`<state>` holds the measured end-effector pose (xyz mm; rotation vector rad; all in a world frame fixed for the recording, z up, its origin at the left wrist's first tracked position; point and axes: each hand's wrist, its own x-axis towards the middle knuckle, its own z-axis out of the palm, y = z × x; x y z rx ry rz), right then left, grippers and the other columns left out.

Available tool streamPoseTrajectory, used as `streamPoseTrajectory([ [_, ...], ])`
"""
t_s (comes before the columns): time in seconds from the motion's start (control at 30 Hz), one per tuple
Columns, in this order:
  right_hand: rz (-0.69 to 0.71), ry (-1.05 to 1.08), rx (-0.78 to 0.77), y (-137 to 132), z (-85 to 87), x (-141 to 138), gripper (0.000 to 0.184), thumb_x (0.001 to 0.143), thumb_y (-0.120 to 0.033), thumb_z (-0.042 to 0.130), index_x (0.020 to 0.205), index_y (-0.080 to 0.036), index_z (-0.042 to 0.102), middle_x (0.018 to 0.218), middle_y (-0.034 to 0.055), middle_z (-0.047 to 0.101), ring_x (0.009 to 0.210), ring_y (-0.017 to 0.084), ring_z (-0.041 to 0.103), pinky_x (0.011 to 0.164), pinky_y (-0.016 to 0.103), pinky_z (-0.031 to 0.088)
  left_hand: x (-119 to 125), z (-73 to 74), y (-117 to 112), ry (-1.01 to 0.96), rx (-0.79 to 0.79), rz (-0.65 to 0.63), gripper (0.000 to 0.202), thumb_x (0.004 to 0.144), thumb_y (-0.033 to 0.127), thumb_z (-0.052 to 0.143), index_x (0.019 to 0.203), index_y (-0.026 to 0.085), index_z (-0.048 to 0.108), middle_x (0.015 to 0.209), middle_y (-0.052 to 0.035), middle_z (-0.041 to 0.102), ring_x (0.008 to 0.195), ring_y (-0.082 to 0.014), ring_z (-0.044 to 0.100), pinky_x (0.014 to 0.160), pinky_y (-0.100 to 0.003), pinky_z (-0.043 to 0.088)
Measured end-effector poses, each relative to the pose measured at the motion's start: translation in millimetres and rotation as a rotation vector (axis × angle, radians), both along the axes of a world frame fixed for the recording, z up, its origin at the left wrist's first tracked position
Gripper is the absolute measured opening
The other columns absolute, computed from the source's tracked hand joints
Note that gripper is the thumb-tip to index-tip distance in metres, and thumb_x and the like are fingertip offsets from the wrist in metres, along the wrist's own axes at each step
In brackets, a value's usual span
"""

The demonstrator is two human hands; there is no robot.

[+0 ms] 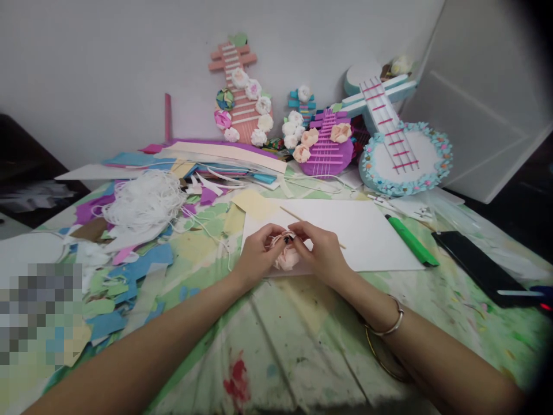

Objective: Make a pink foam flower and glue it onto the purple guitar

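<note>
Between my two hands is a pale pink paper flower point(287, 258), its crumpled petals facing toward me. My left hand point(260, 249) grips the flower's left side, thumb on top and fingers curled behind. My right hand point(318, 246) pinches its upper right edge with thumb and index finger. Both hands are just above a white sheet of board point(367, 236). A thin wooden stick point(290, 213) lies slantwise on the board, passing behind my right hand. At the board's upper left corner is a pale yellow paper piece point(250, 202).
Left lie a tangle of white string point(144, 202) and blue paper scraps point(151, 262). A green cutter point(412, 241) and a black flat object point(479, 265) lie right. Against the wall lean pink point(246, 115), purple point(328, 153) and light blue point(400, 155) guitar-like craft pieces.
</note>
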<state>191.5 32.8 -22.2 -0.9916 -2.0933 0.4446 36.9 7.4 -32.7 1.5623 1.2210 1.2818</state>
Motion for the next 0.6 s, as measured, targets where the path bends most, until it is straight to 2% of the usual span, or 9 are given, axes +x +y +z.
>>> streamPoseTrajectory([
  [0.23,-0.005,-0.022,0.009,-0.2,-2.8,0.8,0.021,0.083,-0.015,0.048,0.1,-0.019,0.059,0.087,0.0032,0.069,0.078,0.015,0.064,0.072,0.025,0.046,-0.3,1.3,-1.7,0.196,0.093,0.084,0.015,0.081,0.024,0.054,0.088,0.017,0.065,0.082,-0.0011,0.068,0.074,-0.0134,0.061,0.063,-0.021,0.045],
  [0.4,0.047,-0.056,-0.032,-2.0,-0.8,1.3,0.03,0.079,-0.009,0.048,0.106,-0.019,0.056,0.088,0.0034,0.068,0.08,0.015,0.063,0.074,0.026,0.046,-3.6,0.4,-1.6,0.357,0.248,0.126,0.015,0.08,0.02,0.054,0.089,0.018,0.065,0.088,-0.0032,0.069,0.079,-0.0151,0.063,0.069,-0.024,0.047],
  [0.6,0.069,-0.089,-0.086,-4.1,0.4,-0.9,0.031,0.08,-0.01,0.048,0.109,-0.019,0.054,0.086,0.0033,0.067,0.079,0.016,0.062,0.073,0.026,0.045,-2.4,2.4,-3.7,0.475,0.319,0.188,0.011,0.076,0.016,0.054,0.077,0.019,0.064,0.074,-0.0008,0.068,0.068,-0.0136,0.06,0.065,-0.025,0.044],
])
